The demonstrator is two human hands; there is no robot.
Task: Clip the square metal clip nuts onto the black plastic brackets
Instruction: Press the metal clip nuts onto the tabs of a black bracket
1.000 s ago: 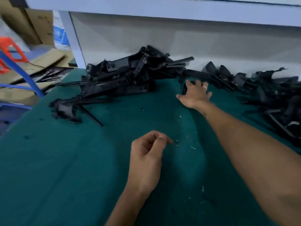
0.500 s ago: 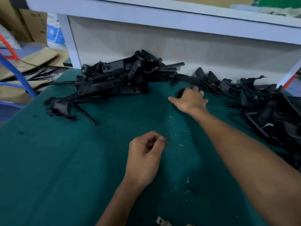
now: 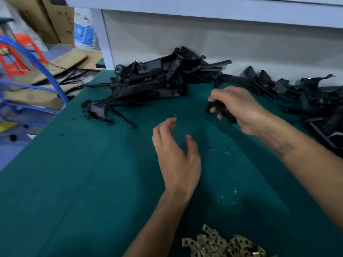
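Over a green table [image 3: 74, 182], a person's right hand [image 3: 239, 110] grasps a black bracket [image 3: 221, 110] near the bracket pile [image 3: 157, 82], the left hand [image 3: 176, 156] hovers released and empty, and brass-coloured clip nuts [image 3: 222, 244] lie heaped at the near edge.

Clip nuts [image 3: 225, 244] lie nearest; brackets [image 3: 154, 81] (heaped) lie behind.

Two hands show, the left hand [image 3: 176, 158] and the right hand [image 3: 239, 110], which holds one black bracket [image 3: 221, 110]. Two heaps of brackets lie on the desk [image 3: 74, 182], a left heap [image 3: 154, 80] and a right heap [image 3: 315, 104], too tangled to count; the clip nuts [image 3: 222, 244] number perhaps a few dozen
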